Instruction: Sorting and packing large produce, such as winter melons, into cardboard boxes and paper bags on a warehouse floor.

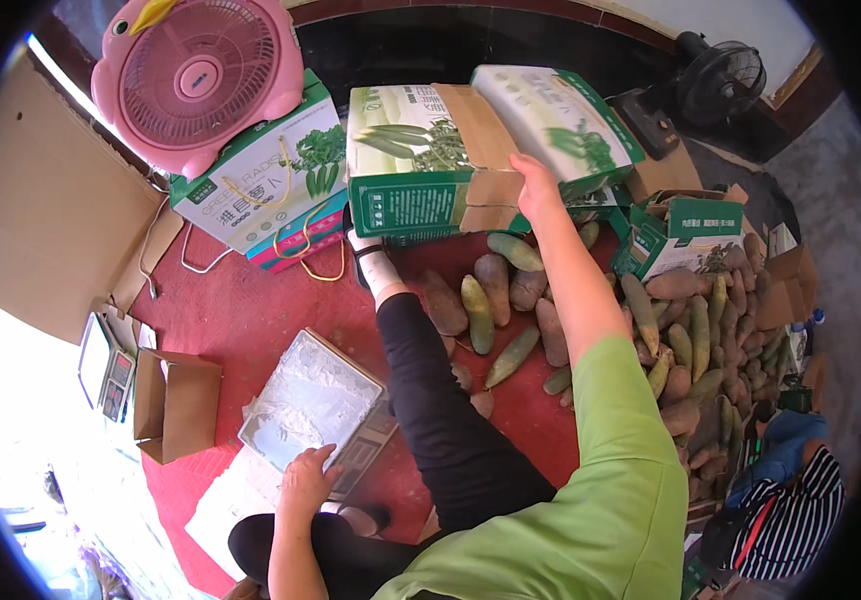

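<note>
My right arm reaches far forward, and my right hand (533, 190) grips the right edge of a green and white cardboard box (405, 205) with brown tape over its side. That box is tilted, close above my foot. Behind it and to the right is a similar printed box (562, 125). Nearer to me, my left hand (307, 482) has its fingers spread at the near edge of a platform scale (315, 395). The scale's top is pale and scuffed, and nothing is in that hand.
Green and brown long radishes (700, 335) lie heaped on the red floor (250, 310) to the right. A pink fan (198, 80) stands on a printed box (260, 185) at back left. An open brown carton (178, 405) and another scale (108, 365) are at left. A person in stripes (795, 510) is lower right.
</note>
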A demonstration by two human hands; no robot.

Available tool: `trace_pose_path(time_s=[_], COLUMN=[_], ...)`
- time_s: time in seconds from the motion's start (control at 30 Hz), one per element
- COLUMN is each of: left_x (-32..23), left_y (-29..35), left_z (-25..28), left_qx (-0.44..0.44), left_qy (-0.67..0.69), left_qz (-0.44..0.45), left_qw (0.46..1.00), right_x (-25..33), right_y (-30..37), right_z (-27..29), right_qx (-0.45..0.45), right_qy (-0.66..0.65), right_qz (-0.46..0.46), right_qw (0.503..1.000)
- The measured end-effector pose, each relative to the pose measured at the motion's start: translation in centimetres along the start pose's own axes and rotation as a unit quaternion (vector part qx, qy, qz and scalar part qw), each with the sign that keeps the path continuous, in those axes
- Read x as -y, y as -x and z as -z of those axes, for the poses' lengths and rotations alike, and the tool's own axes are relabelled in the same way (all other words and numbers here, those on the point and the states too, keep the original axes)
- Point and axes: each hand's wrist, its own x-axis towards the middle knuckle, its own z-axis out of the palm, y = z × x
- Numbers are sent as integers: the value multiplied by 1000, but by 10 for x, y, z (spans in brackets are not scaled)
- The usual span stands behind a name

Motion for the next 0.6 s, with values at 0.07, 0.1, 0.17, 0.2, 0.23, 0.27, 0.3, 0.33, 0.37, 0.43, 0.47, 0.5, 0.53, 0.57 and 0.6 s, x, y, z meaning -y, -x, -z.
trace_pose_path(time_s=[0.07, 0.1, 0.17, 0.2, 0.23, 0.27, 0.3, 0.33, 0.37, 0.43, 0.47, 0.5, 0.53, 0.57, 0.6], left_x=[-2, -1, 3, 3, 3, 2, 3, 3, 3, 3, 2, 2, 3, 5, 4], left_y=[1, 2, 4, 6, 6, 6, 7, 8, 9, 12, 12, 13, 17, 20, 21], left_z=[1, 1, 1, 1, 1, 1, 1, 1, 1, 1, 1, 1, 3, 4, 5], left_qx=[-1, 0, -8, -9, -9, -10, -12, -13, -13, -20, -27, -27, -29, -31, -32], left_qy=[-1, -1, 8, 8, 7, 6, 6, 9, 12, 11, 10, 12, 7, 3, 5], left_qz=[0, -1, -5, -4, -6, -8, -7, -7, -7, -9, -13, -13, -7, -2, 0], left_qw=[1000, 1000, 1000, 1000, 1000, 1000, 1000, 1000, 1000, 1000, 1000, 999, 1000, 1000, 999], right_x=[-1, -1, -3, -4, -6, -8, -9, -9, -8, -6, -6, -8, -11, -12, -7], right_y=[6, 9, 11, 11, 6, 0, -4, -8, -12, -14, -17, -16, -6, 6, 21], right_z=[10, 14, 17, 17, 23, 28, 27, 25, 24, 17, 12, 6, -7, -17, -24], right_qx=[-32, -63, -92, -119, -119, -141, -162, -159, -177, -195, -190, -185, -180, -163, -147], right_qy=[0, -1, -7, -12, -11, 9, 28, 28, 13, -1, 9, 19, 19, 51, 84], right_qz=[5, 9, 1, -8, -5, 22, 48, 48, 57, 65, 75, 84, 78, 79, 83], right_qw=[999, 998, 996, 993, 993, 990, 985, 986, 982, 979, 979, 979, 980, 982, 982])
